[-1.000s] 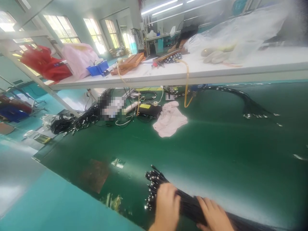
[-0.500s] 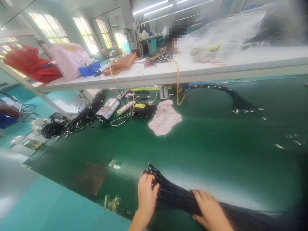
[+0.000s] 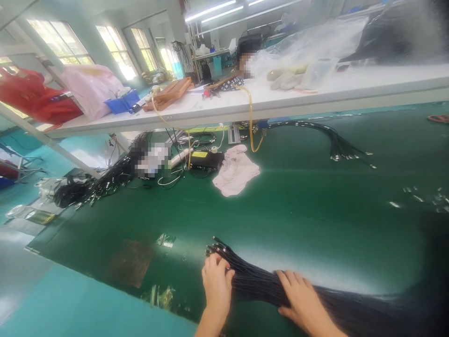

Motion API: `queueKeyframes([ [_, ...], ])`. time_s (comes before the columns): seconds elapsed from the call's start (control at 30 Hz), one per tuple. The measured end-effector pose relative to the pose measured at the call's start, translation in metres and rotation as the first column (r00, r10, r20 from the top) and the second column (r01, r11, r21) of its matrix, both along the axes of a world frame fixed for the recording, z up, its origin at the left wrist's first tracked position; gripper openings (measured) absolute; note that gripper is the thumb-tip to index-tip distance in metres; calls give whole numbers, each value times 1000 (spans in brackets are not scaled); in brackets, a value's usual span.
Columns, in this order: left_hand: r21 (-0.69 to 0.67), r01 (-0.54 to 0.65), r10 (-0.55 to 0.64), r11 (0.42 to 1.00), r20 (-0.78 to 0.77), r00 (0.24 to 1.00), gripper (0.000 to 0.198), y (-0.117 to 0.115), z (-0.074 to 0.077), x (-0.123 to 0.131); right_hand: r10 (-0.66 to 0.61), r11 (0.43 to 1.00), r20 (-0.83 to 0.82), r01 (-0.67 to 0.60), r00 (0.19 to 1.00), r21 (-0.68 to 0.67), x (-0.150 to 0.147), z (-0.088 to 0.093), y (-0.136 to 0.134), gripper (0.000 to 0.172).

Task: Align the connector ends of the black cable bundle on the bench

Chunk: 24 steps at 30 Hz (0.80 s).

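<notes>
A thick bundle of black cables [image 3: 257, 281] lies across the front of the green table [image 3: 301, 201], running off toward the lower right. Small metal connectors show at its left end. My left hand [image 3: 216, 281] is closed around the cables just behind those connectors, thumb and fingers curled. Farther right, my right hand [image 3: 298, 295] wraps over the middle of the bundle, fingers across the top and thumb on the near side. The undersides of the cables and part of the grip are hidden.
A pale pink cloth [image 3: 235, 173] lies mid-table beside a black box [image 3: 205, 160]. More black cables are heaped at the left [image 3: 115, 173] and fanned out at the back right [image 3: 338, 142]. A white shelf [image 3: 287, 100] spans the back, carrying bags and wooden pieces. Small metal parts [image 3: 417, 197] lie at right.
The view has shifted slightly, so the background sits a little farther left. Both hands stay on the cable bundle, with little visible change in their grip.
</notes>
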<state>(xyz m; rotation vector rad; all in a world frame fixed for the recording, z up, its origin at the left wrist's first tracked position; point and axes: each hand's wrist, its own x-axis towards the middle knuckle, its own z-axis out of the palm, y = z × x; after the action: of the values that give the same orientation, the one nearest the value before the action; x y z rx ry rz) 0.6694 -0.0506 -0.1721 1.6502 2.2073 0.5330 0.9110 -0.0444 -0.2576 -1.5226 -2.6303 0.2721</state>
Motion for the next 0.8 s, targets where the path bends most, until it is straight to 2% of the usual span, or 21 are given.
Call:
queueKeyframes([
  [0.23,-37,8,-2,999,157,988,12,1,-16,-20,2,996,-14,-3,1000,-89,0,10,3,76],
  [0.53,-119,-106,135,987,274,952,16,-3,-41,-52,-17,984,-30,11,999,-178,1,9,8,77],
  [0.63,-126,-84,115,988,268,956,13,0,-37,-54,-17,981,-37,9,999,-196,1,8,8,77],
  [0.73,-98,-22,42,995,208,977,5,6,-24,-45,-24,979,-37,16,999,-205,0,7,8,76],
  [0.8,-85,9,4,996,145,989,8,8,-14,-35,-33,978,-34,26,999,-205,-1,7,8,76],
])
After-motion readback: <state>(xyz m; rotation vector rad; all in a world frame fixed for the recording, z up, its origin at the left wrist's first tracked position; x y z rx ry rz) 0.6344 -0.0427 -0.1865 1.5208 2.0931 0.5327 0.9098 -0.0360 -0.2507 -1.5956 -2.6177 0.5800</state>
